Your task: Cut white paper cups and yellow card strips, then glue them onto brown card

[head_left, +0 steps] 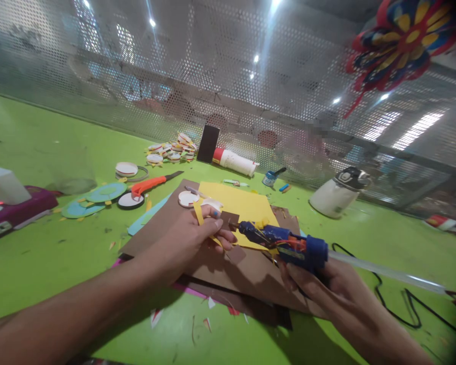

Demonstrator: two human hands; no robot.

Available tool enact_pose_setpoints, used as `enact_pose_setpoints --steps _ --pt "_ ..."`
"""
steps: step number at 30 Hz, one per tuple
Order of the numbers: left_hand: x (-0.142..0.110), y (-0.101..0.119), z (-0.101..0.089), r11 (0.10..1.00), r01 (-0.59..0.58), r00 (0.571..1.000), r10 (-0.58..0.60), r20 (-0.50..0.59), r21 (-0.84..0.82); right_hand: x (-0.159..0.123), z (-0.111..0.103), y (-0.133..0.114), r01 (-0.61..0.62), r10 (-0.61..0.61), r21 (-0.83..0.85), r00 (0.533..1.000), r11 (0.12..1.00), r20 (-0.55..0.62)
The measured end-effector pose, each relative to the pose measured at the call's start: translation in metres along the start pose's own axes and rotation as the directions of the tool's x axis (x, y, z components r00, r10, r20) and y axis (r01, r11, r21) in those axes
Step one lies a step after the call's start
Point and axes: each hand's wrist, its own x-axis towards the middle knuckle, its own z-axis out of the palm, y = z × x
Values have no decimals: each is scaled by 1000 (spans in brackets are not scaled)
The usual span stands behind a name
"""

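Note:
My right hand (323, 284) is closed round a blue hot glue gun (289, 243) with a long clear glue stick (387, 271) coming out of its back. The gun's nozzle points left and meets or nearly meets a small brown paper piece (229, 221). My left hand (209, 228) pinches that piece, and a thin yellow paper strip (198, 212) loops by its fingers. Beneath both hands lie a yellow sheet (243, 197) and larger brown sheets (152, 223). Another small brown piece (236, 254) rests just under my left fingers.
To the left are an orange-handled cutter (148, 186), teal paper discs (106, 191) and a purple power strip (34, 208). Behind stand a phone (208, 143), a heap of small round paper pieces (171, 150) and a white paper tube (235, 162). A white jug (336, 195) stands right, near a black cable (378, 289).

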Motion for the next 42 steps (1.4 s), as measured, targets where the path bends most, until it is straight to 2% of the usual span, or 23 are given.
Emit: enact_pose_setpoints --steps 5,10,14,18,20,24,27,36,42 --pt "-2 6 4 1000 5 1000 -5 -16 17 -1 -1 1 3 -3 28 1000 1000 29" --pt "-1 1 0 1000 -15 1000 15 11 23 -1 -2 7 -53 52 -28 998 998 -39" --pt "-3 3 1 1000 27 1000 -27 10 12 5 -1 11 -91 71 -119 985 989 -160" --pt "-4 7 3 998 58 998 -58 -20 -18 25 0 20 -14 -84 -287 942 958 -326" --pt "-3 6 2 998 47 999 -47 -13 -30 37 -2 30 4 -137 -404 944 915 -301" --pt "-1 3 -2 997 30 1000 -29 12 -78 55 -8 55 -133 -43 -515 948 847 -316" --pt "-1 3 -3 993 34 999 -31 33 -113 61 -11 67 -191 18 -573 956 797 -294" --pt "1 -2 -3 998 41 998 -39 47 -49 75 -19 79 -237 154 -684 971 690 -181" --pt "4 -5 -4 994 49 997 -43 65 -99 94 -35 81 -245 232 -721 965 649 -119"
